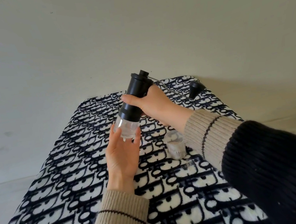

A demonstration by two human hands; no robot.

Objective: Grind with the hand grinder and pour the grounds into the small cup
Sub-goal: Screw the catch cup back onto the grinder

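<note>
The hand grinder (135,96) is a black cylinder with a clear jar (126,127) at its lower end, held tilted above the table. My right hand (153,103) is wrapped around the black body. My left hand (123,154) cups the clear jar from below, fingers spread against it. The grinder's metal crank arm (166,88) runs from the top to a black knob (195,87) at the back right. The small clear cup (175,147) stands upright on the cloth just right of my left hand, with pale powder inside.
A black-and-white patterned cloth (63,191) covers the table. A plain pale wall rises behind its far edge. My right sleeve (266,161) crosses over the table's right side, close to the small cup.
</note>
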